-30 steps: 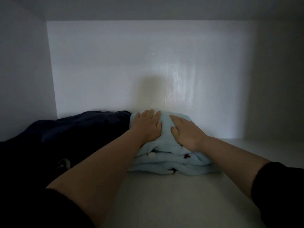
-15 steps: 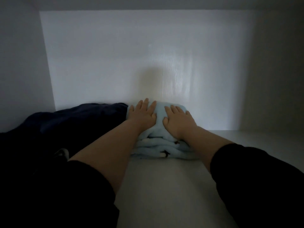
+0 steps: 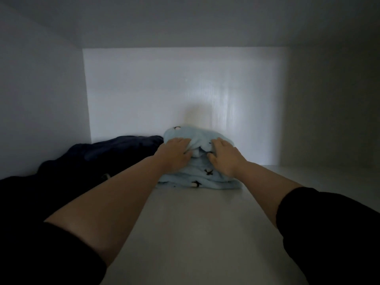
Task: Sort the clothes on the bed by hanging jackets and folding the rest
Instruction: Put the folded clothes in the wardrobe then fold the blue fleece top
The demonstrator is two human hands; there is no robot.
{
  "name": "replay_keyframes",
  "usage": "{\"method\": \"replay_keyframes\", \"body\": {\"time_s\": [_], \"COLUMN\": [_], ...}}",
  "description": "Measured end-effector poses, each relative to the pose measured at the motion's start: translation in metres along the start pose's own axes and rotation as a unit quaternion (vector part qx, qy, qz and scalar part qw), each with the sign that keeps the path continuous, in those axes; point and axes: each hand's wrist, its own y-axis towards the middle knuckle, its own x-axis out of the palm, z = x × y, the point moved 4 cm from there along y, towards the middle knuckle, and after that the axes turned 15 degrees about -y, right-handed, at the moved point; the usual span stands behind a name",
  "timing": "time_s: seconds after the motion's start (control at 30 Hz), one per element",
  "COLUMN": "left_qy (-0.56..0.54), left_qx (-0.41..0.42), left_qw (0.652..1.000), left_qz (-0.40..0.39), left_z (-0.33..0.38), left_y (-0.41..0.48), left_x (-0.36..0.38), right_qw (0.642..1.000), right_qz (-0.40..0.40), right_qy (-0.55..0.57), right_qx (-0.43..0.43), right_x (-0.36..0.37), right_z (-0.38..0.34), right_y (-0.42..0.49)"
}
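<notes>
A folded light blue fleece garment (image 3: pixel 197 179) with small dark prints lies at the back of a white wardrobe shelf (image 3: pixel 195 233), against the rear panel. My left hand (image 3: pixel 174 155) and my right hand (image 3: pixel 225 158) are both on its top, side by side. The fingers of each hand curl into the top layer, with the thumb below, and the fabric bunches up between and behind them. Both forearms are bare, with black sleeves pushed up.
A dark navy garment (image 3: pixel 123 149) lies heaped on the shelf to the left, touching the blue one. White side walls, the rear panel (image 3: pixel 185 89) and a low ceiling enclose the compartment. Bare shelf stretches to the right and in front.
My hands lay flat on the blue garment before; now their fingers curl into its top layer, which has bunched up and risen at the back. The view has pulled back.
</notes>
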Motion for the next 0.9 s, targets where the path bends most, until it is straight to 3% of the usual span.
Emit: {"method": "replay_keyframes", "body": {"time_s": [0.17, 0.43, 0.53, 0.73, 0.9], "left_qy": [0.036, 0.189, 0.243, 0.191, 0.136], "left_qx": [-0.044, -0.028, 0.017, 0.099, 0.165], "left_qw": [0.998, 0.976, 0.958, 0.955, 0.962], "left_qz": [0.009, 0.106, 0.15, 0.205, 0.172], "left_z": [0.012, 0.046, 0.074, 0.139, 0.192], "left_y": [-0.03, -0.081, -0.109, -0.187, -0.285], "left_x": [-0.002, -0.003, -0.012, -0.029, -0.003], "right_qw": [1.0, 0.993, 0.98, 0.956, 0.933], "right_qz": [0.024, 0.094, 0.149, 0.172, 0.166], "right_qy": [0.005, -0.07, -0.13, -0.219, -0.265], "right_qx": [-0.005, 0.019, 0.024, 0.093, 0.18], "right_x": [-0.011, -0.037, -0.068, -0.126, -0.153], "right_z": [-0.003, -0.01, -0.018, -0.041, -0.057], "right_y": [-0.019, -0.071, -0.107, -0.219, -0.353]}}
